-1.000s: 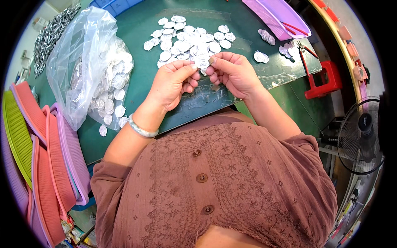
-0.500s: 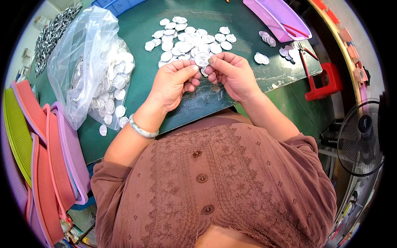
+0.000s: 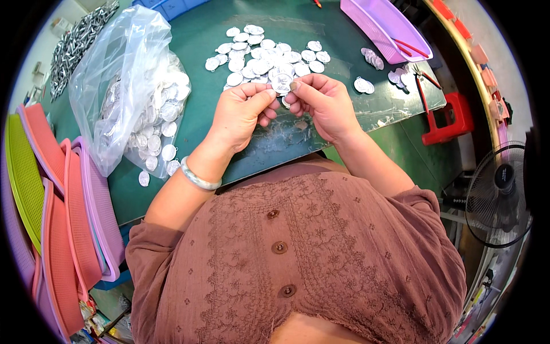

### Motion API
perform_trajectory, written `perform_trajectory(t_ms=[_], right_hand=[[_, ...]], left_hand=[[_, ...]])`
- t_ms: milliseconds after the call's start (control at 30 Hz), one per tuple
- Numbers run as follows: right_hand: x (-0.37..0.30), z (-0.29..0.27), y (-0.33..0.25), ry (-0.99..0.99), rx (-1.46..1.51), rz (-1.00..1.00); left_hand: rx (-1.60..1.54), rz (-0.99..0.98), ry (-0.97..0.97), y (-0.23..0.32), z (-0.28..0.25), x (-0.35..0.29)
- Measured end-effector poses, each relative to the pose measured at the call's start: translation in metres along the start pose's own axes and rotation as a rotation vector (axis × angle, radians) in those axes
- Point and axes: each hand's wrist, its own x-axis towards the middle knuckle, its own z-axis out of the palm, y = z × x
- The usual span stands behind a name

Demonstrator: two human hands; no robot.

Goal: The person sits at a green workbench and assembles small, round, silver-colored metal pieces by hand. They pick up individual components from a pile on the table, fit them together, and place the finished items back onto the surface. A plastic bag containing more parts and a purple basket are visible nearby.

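Note:
One round silver medallion (image 3: 281, 83) is pinched between my two hands over the near edge of the green table. My left hand (image 3: 243, 112) grips its left rim between thumb and fingers, and my right hand (image 3: 323, 106) has its right rim. Just beyond my fingertips spreads a loose pile of similar silver medallions (image 3: 262, 59), many with a small loop at the rim. To the left, a clear plastic bag (image 3: 126, 69) lies open with many more medallions (image 3: 153, 120) in and around its mouth. The fine detail on the held piece is too small to read.
Small stacks of medallions (image 3: 364, 85) and red-handled pliers (image 3: 424, 86) lie at the table's right, near a purple basket (image 3: 384, 28). Pink, green and purple baskets (image 3: 69, 218) crowd the left. A red stool (image 3: 452, 117) and a fan (image 3: 501, 189) stand right. Metal pieces (image 3: 77, 49) are heaped far left.
The view has shifted slightly, so the table's contents sit a little lower in the picture. Both hands keep the same medallion pinched, with almost no other movement.

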Motion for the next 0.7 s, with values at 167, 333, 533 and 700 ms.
perform_trajectory(t_ms=[167, 333, 533, 700], right_hand=[[-0.0006, 0.0015, 0.0, 0.009, -0.046, -0.01], [-0.0005, 0.0018, 0.0006, -0.007, -0.125, -0.089], [-0.0044, 0.0055, 0.001, 0.002, -0.308, -0.207], [-0.0054, 0.0037, 0.0037, -0.031, -0.565, -0.469]], left_hand=[[0.014, 0.015, 0.011, 0.0001, 0.0007, -0.001], [0.013, 0.022, 0.016, 0.0011, 0.001, -0.0012], [-0.013, 0.013, 0.021, 0.0004, 0.0005, -0.0004], [-0.03, 0.025, 0.003, -0.0001, -0.0003, -0.0001]])
